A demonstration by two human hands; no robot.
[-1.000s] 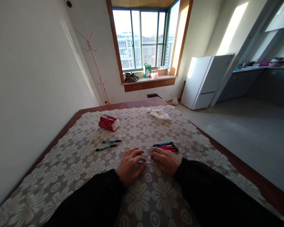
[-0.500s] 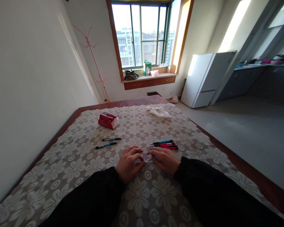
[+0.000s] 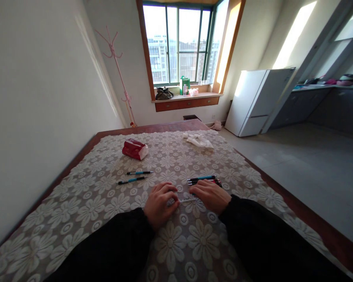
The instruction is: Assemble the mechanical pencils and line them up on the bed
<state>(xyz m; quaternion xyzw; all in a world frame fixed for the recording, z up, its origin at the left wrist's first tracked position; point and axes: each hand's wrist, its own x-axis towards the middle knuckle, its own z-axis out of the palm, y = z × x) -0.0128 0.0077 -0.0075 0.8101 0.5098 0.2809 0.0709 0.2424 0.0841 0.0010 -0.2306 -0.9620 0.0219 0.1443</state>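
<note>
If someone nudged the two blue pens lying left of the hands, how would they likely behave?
The two blue pens look slim and round, so they would probably roll sideways if pushed. The raised flower lace of the tablecloth would likely slow them soon. They seem light and stiff, so each should lift easily in one piece.

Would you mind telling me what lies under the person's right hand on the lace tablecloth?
The right hand rests on a thin pale stick-like item and overlaps the bundle of pens. Their near ends are covered, so the count is unclear.
</note>
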